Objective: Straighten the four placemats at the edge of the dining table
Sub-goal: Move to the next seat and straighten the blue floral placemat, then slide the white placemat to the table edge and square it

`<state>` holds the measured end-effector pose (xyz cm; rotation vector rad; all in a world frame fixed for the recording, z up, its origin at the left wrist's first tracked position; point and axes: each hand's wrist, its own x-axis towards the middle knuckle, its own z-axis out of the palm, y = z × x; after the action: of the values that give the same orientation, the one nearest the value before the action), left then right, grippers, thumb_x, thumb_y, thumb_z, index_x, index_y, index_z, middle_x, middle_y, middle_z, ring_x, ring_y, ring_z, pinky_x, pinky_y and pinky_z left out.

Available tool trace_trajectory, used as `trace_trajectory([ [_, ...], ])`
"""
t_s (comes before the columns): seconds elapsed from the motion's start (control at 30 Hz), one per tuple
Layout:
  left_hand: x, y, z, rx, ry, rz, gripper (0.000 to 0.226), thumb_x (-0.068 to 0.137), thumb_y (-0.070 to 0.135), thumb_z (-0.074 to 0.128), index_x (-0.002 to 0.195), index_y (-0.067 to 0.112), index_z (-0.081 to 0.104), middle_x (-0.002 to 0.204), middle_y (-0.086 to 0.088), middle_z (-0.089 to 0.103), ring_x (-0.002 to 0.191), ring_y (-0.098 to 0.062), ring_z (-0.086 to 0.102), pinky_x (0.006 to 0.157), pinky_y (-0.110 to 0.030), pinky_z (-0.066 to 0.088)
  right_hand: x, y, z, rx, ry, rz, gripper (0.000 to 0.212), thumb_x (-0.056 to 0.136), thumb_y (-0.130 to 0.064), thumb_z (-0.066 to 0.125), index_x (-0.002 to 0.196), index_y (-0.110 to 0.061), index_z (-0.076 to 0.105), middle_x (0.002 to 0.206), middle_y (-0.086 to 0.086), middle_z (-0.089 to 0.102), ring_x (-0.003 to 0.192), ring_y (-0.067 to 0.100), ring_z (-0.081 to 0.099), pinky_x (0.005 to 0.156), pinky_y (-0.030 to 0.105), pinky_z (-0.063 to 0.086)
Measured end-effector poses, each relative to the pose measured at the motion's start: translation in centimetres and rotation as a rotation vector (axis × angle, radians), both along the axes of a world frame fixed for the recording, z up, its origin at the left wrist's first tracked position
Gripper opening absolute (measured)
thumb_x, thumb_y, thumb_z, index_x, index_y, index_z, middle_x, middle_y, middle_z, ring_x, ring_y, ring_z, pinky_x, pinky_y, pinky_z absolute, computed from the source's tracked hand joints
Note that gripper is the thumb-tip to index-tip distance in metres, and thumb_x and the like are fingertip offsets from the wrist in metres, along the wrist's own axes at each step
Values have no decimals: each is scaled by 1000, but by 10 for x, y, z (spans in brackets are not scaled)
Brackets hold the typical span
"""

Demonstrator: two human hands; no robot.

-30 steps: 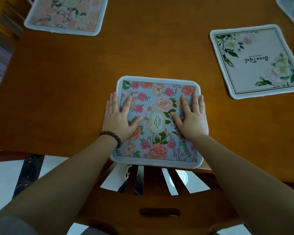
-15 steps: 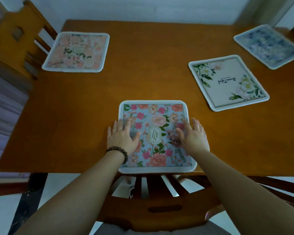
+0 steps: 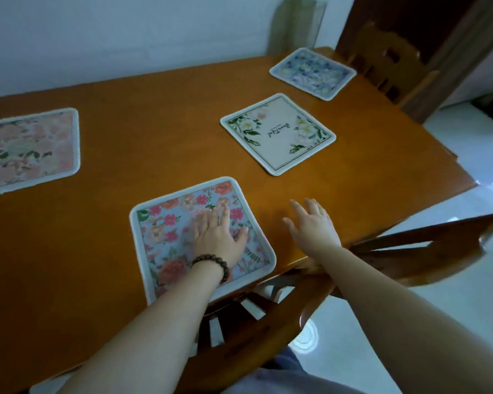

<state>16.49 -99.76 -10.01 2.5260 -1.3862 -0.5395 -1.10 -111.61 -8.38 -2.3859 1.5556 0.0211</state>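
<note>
Desk [image 3: 143, 143] fills frame. Four mats: pink mat [image 3: 26, 150] left edge, floral mat [image 3: 182, 223] lower centre, white mat [image 3: 278, 134] centre right, blue mat [image 3: 312, 73] upper right. Left hand [image 3: 219, 237] flat on floral mat, fingers spread. Right hand [image 3: 313, 226] open over bare desk, contact unclear.

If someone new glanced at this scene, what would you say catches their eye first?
Probably the blue floral placemat at the near edge of the wooden table, with the left hand pressed flat on it. Next, the right hand, open over bare wood just right of that mat. Beyond it, the cream placemat lies skewed, corner-on to the table edge.
</note>
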Motion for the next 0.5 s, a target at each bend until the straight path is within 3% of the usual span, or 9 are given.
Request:
trace_trajectory([
  [0.3, -41, -44, 27, -24, -45, -26, 75, 91, 63, 29, 152, 24, 10, 157, -9, 18, 145, -28, 8, 116, -50, 7, -69, -47, 29, -42, 30, -108, 61, 96, -56, 33, 149, -28, 24, 158, 10, 17, 146, 29, 4, 115, 49, 4],
  [0.5, -82, -95, 27, -21, -72, 54, 77, 89, 67, 26, 152, 27, 7, 160, -5, 7, 146, -25, 1, 116, -49, 2, -99, -109, 21, -40, 11, -42, 60, 96, -57, 32, 149, -30, 24, 158, 10, 16, 146, 29, 2, 114, 52, 1],
])
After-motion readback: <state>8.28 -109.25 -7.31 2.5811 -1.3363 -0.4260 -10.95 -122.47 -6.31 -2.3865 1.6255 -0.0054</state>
